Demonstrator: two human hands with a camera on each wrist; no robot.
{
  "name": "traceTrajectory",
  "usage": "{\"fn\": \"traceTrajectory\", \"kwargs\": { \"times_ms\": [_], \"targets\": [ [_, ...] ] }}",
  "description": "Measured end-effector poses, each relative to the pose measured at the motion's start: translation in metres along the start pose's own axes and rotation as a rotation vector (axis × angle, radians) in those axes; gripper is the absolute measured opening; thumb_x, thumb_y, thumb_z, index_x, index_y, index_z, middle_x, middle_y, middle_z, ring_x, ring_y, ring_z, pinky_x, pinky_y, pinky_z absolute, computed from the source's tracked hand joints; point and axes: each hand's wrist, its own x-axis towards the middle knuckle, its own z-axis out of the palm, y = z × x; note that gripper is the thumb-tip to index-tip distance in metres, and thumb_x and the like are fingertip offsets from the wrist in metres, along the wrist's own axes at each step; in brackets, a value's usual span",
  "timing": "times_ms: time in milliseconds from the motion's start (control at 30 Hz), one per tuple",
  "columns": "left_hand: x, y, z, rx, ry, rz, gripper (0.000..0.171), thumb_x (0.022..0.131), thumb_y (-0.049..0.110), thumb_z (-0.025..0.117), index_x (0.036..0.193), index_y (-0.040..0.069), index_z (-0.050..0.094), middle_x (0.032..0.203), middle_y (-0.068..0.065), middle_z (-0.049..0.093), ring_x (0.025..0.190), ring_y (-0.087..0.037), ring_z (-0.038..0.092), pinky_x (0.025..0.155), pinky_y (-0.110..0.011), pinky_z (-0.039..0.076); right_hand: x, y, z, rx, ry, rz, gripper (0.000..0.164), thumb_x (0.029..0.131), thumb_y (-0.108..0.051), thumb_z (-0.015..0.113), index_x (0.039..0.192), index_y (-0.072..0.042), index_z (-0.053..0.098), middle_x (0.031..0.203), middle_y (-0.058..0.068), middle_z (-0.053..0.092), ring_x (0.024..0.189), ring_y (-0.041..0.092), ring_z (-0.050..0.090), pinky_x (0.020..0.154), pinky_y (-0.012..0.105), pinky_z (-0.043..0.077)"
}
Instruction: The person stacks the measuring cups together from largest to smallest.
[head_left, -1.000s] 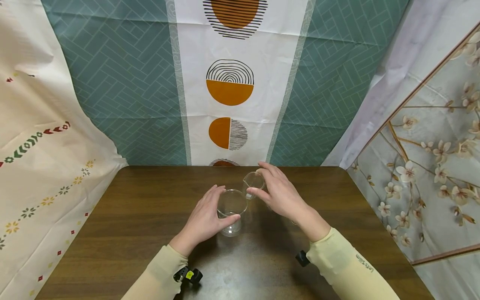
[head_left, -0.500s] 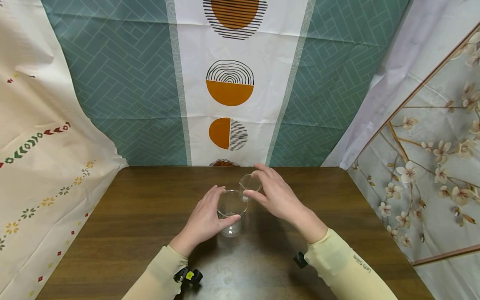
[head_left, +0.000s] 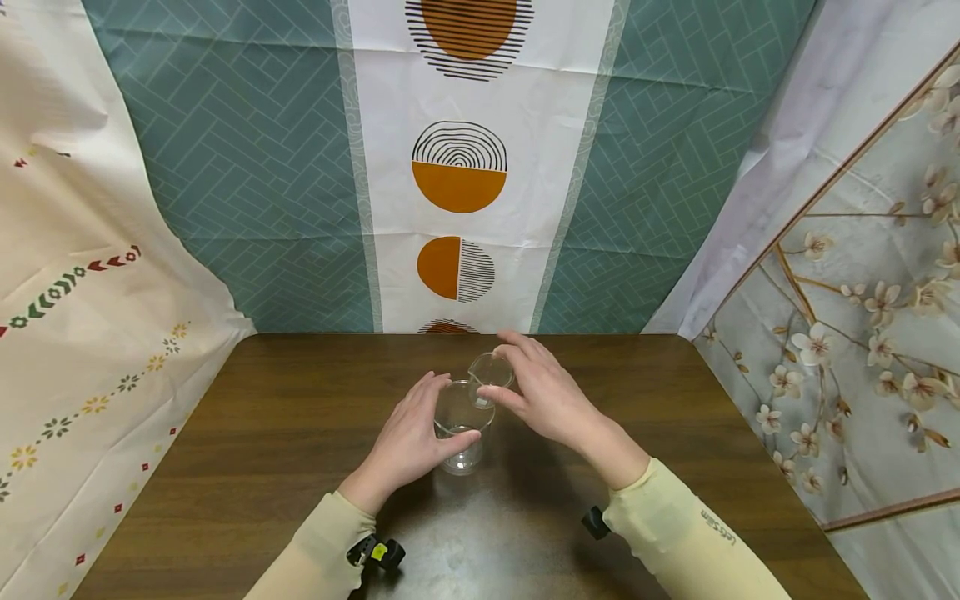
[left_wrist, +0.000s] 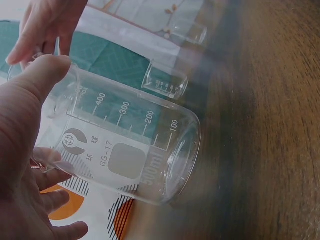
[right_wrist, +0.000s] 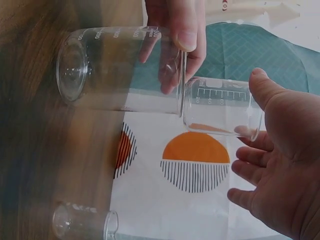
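Note:
My left hand (head_left: 408,433) grips a large clear glass beaker (left_wrist: 132,135) around its rim, thumb on the near side. The beaker is marked 500 ml and stands upright on the table. A smaller beaker (right_wrist: 220,105) with a printed scale is in my right hand (head_left: 551,387), held near the rim between thumb and fingers. Its base is level with the big beaker's rim and partly overlaps the opening in the head view. Whether the two glasses touch, I cannot tell.
Two more small beakers show in the left wrist view: a graduated beaker (left_wrist: 165,80) and a fainter beaker (left_wrist: 192,32) farther off. The right wrist view has a small beaker (right_wrist: 82,222) low left. The brown wooden table (head_left: 300,392) ends at patterned curtains (head_left: 270,208).
My right hand has moved left and slightly nearer with the small beaker, bringing it over the large beaker's rim. The left hand and the large beaker have stayed put.

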Motion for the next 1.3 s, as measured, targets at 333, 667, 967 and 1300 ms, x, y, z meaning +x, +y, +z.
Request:
{"fn": "traceTrajectory", "kwargs": {
  "times_ms": [333,667,967,1300],
  "targets": [
    [0.001,0.0,0.0,-0.004,-0.009,-0.01,0.099,0.091,0.061,0.086,0.161,0.005,0.046,0.17,-0.019,0.044,0.164,-0.04,0.029,0.125,-0.071,0.03,0.001,-0.005,0.002,0.018,-0.015,-0.012,0.058,0.101,-0.046,0.081,0.139,-0.005,0.065,0.168,0.013,0.047,0.156,0.034,0.044,0.127,0.054,0.037],
    [0.001,0.0,-0.001,-0.006,-0.008,-0.009,0.097,0.09,0.06,0.087,0.16,0.006,0.046,0.168,-0.019,0.046,0.164,-0.04,0.029,0.125,-0.07,0.03,0.003,-0.008,0.005,0.031,-0.036,-0.023,0.057,0.101,-0.047,0.082,0.137,-0.006,0.066,0.17,0.011,0.045,0.156,0.033,0.043,0.127,0.053,0.037],
    [0.001,0.0,-0.001,-0.002,-0.01,-0.012,0.101,0.091,0.062,0.085,0.162,0.004,0.045,0.169,-0.02,0.044,0.164,-0.041,0.029,0.124,-0.072,0.031,0.003,-0.009,0.01,0.038,-0.069,-0.026,0.058,0.1,-0.047,0.083,0.138,-0.007,0.067,0.17,0.01,0.045,0.154,0.033,0.046,0.125,0.052,0.04],
    [0.001,-0.002,0.001,-0.006,-0.004,-0.008,0.099,0.09,0.063,0.086,0.16,0.005,0.046,0.167,-0.02,0.046,0.163,-0.042,0.031,0.123,-0.073,0.032,0.004,-0.009,0.017,0.038,-0.132,0.003,0.057,0.099,-0.051,0.082,0.137,-0.011,0.069,0.171,0.009,0.044,0.156,0.033,0.045,0.123,0.054,0.043]
  ]
}}
